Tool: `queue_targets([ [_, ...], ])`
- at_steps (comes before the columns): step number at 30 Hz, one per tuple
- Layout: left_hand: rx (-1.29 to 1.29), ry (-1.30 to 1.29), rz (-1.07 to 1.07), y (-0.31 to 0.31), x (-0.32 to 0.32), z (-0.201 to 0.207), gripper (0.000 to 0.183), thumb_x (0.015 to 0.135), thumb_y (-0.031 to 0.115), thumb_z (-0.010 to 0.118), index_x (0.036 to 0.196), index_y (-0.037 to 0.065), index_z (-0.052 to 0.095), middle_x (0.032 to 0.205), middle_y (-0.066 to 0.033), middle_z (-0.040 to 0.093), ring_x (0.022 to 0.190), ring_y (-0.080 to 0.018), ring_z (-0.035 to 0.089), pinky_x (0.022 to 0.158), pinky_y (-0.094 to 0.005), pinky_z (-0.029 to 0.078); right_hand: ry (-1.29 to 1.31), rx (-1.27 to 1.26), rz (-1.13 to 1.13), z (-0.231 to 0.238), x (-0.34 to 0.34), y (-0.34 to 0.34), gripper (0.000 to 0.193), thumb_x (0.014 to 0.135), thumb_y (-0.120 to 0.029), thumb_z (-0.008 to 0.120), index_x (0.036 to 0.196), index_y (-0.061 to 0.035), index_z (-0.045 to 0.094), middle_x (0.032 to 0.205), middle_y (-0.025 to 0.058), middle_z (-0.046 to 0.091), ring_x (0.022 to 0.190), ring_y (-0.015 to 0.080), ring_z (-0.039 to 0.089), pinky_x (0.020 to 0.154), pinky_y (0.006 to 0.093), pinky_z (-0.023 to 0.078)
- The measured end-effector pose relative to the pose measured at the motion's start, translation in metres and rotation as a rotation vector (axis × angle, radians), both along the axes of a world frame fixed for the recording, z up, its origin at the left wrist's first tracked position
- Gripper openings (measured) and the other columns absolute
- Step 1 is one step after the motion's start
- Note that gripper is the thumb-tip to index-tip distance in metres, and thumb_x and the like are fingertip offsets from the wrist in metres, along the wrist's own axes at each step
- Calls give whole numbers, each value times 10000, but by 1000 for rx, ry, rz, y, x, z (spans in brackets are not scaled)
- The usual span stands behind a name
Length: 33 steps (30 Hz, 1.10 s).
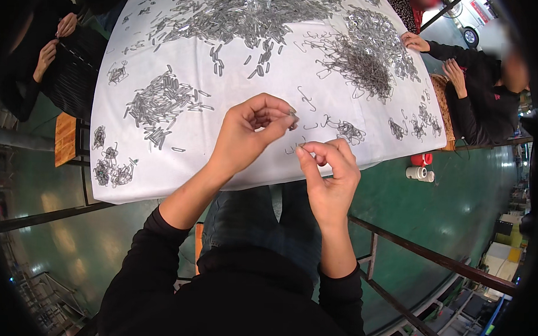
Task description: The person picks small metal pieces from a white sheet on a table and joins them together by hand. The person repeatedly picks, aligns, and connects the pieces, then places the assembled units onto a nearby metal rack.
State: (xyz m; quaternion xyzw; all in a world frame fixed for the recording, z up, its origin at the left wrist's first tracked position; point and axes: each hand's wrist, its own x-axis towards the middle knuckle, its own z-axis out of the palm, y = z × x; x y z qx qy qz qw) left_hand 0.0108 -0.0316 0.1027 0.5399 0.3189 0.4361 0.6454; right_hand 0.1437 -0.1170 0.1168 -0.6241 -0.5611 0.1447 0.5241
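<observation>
Above the near edge of the white-covered table (222, 160), my left hand (243, 134) is closed in a pinch. A small metal piece shows at its fingertips, mostly hidden by them. My right hand (334, 179) pinches a thin bent wire hook (290, 150) between thumb and forefinger, a little below and right of the left fingertips. Loose wire hooks (307, 98) lie just beyond my hands, and a small tangle of hooks (350, 133) sits beyond the right one. Left of my left hand is a pile of flat silver metal strips (159, 99).
A large heap of metal strips (244, 19) covers the far table, beside a big pile of wire hooks (367, 71). Tangled hook bunches (112, 168) lie at the near left corner. Co-workers' hands (459, 77) are at the right edge, others (46, 56) at left.
</observation>
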Motion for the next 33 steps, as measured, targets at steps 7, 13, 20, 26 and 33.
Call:
queue_targets([
  [7, 157, 42, 24, 0, -2, 18, 115, 825, 0, 630, 939, -6, 613, 936, -78, 652, 877, -135, 617, 810, -283, 472, -99, -5, -18, 9, -5, 20, 72, 714, -73, 710, 759, -78, 654, 668, -16, 484, 611, 100, 466, 645, 264, 325],
  [13, 242, 74, 129, 7, -7, 13, 106, 795, 70, 669, 898, 46, 664, 859, -8, 677, 806, -83, 604, 782, -257, 439, -67, -143, 92, 0, 4, 30, 79, 743, -81, 690, 797, -38, 651, 670, 14, 501, 608, 118, 484, 601, 271, 381],
  [20, 226, 176, 206, 14, -32, 16, 88, 794, 94, 681, 867, 46, 673, 828, 4, 676, 771, -68, 573, 787, -253, 431, -300, -704, 70, -59, 52, 101, 165, 782, -181, 643, 899, -70, 676, 808, 120, 658, 793, 251, 630, 706, 366, 486],
  [26, 242, 192, 229, 13, -45, 17, 84, 794, 76, 681, 866, 35, 670, 833, -14, 675, 797, -88, 592, 781, -250, 439, -702, -618, 111, -81, 21, 125, 181, 784, -159, 643, 914, -33, 635, 783, 120, 646, 813, 290, 627, 732, 392, 490],
  [33, 244, 163, 209, 7, -42, 12, 122, 780, 46, 685, 899, 32, 667, 873, -38, 671, 831, -111, 609, 775, -258, 447, 516, -463, 319, 10, 7, 74, 119, 812, -79, 650, 889, 1, 607, 720, 45, 596, 634, 101, 555, 549, 220, 437],
])
